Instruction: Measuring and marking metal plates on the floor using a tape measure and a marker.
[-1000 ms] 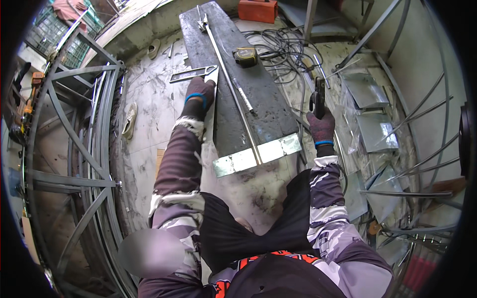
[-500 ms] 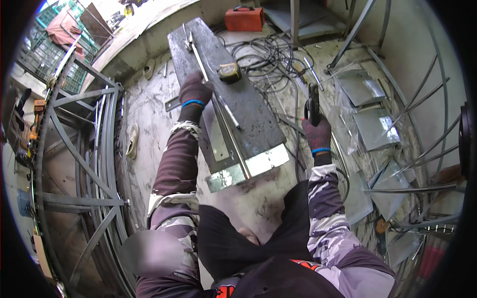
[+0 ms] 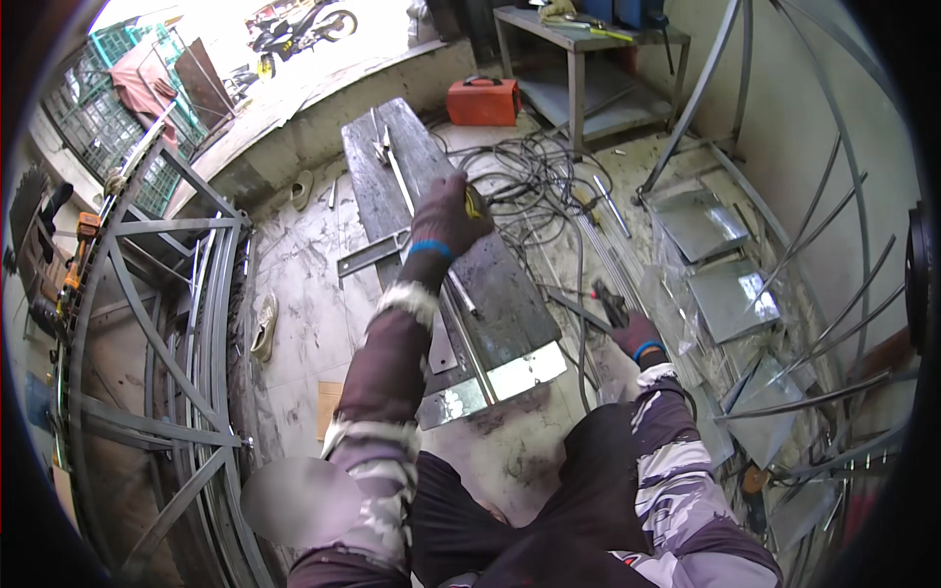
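Note:
My left hand (image 3: 449, 218), gloved in dark maroon with a blue band at the wrist, closes over a black and yellow tape measure (image 3: 476, 204) on a dark, worn work board (image 3: 510, 284). Beneath that forearm lies a metal square (image 3: 374, 253), its blade reaching past the board's left edge. Thin metal rods (image 3: 467, 338) run lengthwise along the board, over a shiny metal strip (image 3: 529, 368) at its near end. Off to the right, low beside the board, my gloved right hand (image 3: 637, 335) grips a black hand tool with a red spot (image 3: 610, 302); its exact kind is unclear.
Tangled black cables (image 3: 520, 171) lie beyond the board, near a red toolbox (image 3: 483, 102) and a metal table (image 3: 578, 39). Sheet-metal pieces (image 3: 701, 223) and long bars cover the right floor. A welded steel frame (image 3: 176, 227) stands left. Shoes (image 3: 265, 328) lie on the floor.
My left hand has left the rods and moved right onto the tape measure. My right hand has come lower and nearer with the black tool, now tilted. The view has tipped up.

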